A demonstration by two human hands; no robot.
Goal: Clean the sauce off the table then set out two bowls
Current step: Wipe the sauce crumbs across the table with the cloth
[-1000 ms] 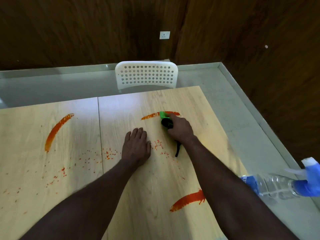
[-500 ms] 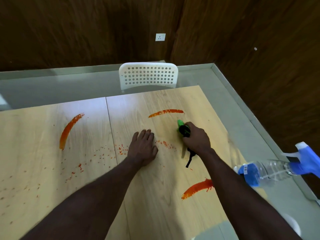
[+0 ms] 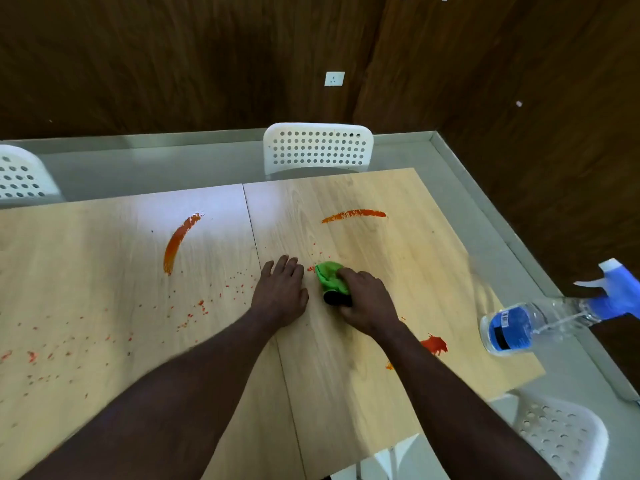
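Observation:
My right hand (image 3: pixel 367 299) grips a green and black cloth (image 3: pixel 330 280) and presses it on the wooden table (image 3: pixel 104 306), right beside my left hand (image 3: pixel 281 292), which rests flat with straight fingers. Red sauce marks the table: a curved streak (image 3: pixel 178 242) at the left, a thin streak (image 3: pixel 353 215) at the far right, a smear (image 3: pixel 433 344) partly hidden by my right forearm, and many small specks (image 3: pixel 201 306) across the left half. No bowls are in view.
A clear spray bottle (image 3: pixel 554 320) with a blue label and blue trigger lies on its side at the table's right edge. White perforated chairs stand at the far side (image 3: pixel 317 148), far left (image 3: pixel 20 178) and near right (image 3: pixel 561 441).
My right hand has drawn the cloth from the far streak back towards me and to the left, up beside my left hand. The specks there have thinned. My left hand has stayed flat.

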